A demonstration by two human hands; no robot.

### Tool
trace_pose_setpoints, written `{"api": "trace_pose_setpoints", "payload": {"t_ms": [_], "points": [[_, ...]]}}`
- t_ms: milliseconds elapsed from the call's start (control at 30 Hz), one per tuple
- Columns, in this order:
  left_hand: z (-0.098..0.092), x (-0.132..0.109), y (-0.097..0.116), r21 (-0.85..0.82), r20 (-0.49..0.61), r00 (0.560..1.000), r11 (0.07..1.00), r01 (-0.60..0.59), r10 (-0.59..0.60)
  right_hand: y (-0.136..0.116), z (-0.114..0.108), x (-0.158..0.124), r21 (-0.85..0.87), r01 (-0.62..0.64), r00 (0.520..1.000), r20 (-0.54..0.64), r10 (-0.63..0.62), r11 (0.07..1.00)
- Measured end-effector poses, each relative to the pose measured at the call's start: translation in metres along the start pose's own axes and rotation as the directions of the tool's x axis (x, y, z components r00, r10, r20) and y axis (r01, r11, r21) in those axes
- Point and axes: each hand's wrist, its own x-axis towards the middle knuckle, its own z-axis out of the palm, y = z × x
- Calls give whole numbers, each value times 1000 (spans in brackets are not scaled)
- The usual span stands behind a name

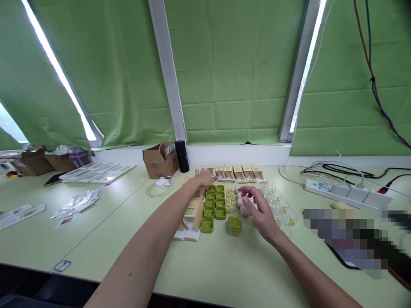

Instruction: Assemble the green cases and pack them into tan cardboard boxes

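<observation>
I take the green-lidded jar [235,226] as the reference point; it stands upright on the pale table [231,269], apart from both hands. The left hand [204,177] is found well beyond the jar and to its left, palm down, fingers extended and spread, at the near-left end of a row of open cartons [238,174]. I see nothing in its hold, but its underside is hidden and I cannot tell whether it touches a carton. The right hand [258,207] is just right of the jar, half curled, with a gap between thumb and fingers and nothing visibly held; it hangs by the pale pink pieces [244,210], contact unclear to me. Left of the jar I record green lids [209,212] in two columns, and further left more cartons [194,217], partly covered by the left forearm. Directly beyond the jar lie small yellow pieces [228,198]; to its right, past the right hand, clear containers [288,213] are grouped. Far beyond and left stand a cardboard box [160,162] and a black cylinder [182,156].
</observation>
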Motion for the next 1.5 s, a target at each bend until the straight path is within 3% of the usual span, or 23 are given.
{"api": "trace_pose_setpoints", "payload": {"t_ms": [200,333,433,500,567,733,867,1033,1133,1200,1300,1333,1400,1500], "points": [[-25,-17,-9,0,-125,992,1000,20,-20,-2,2,1,13,-1,1000,-15,1,1000],[-35,-41,2,6,-264,964,1000,-1,3,0,2,2,54,-29,999,-35,31,998],[-36,-71,24,28,-353,934,998,-54,60,3,2,5,115,-81,996,-29,85,990],[-33,-95,43,72,-467,868,985,-154,170,7,3,9,181,-119,992,-28,126,976],[-28,-121,64,97,-516,831,978,-187,210,11,6,13,275,-151,986,-29,165,950],[-12,-178,107,151,-532,780,943,-296,329,14,18,26,528,-291,939,-3,344,798],[-3,-199,121,184,-482,772,909,-374,415,11,22,33,639,-337,889,-26,458,691],[5,-209,125,217,-420,771,878,-426,479,5,19,35,660,-288,909,-40,415,694],[5,-214,124,165,-479,746,882,-441,463,1,16,34,670,-254,931,-25,363,697],[2,-214,122,63,-589,722,911,-407,363,-1,13,33,638,-214,946,-52,319,739],[-5,-200,118,-230,-709,698,903,-364,101,-5,12,32,555,-147,971,-75,225,819],[-7,-191,116,-339,-709,705,868,-362,17,-7,11,31,529,-131,978,-68,195,839],[-12,-171,113,-526,-638,765,776,-349,-88,-8,12,30,472,-101,989,-51,141,876],[-15,-144,111,-699,-504,862,609,-375,-49,-7,13,28,332,-33,998,-47,51,943]]}}
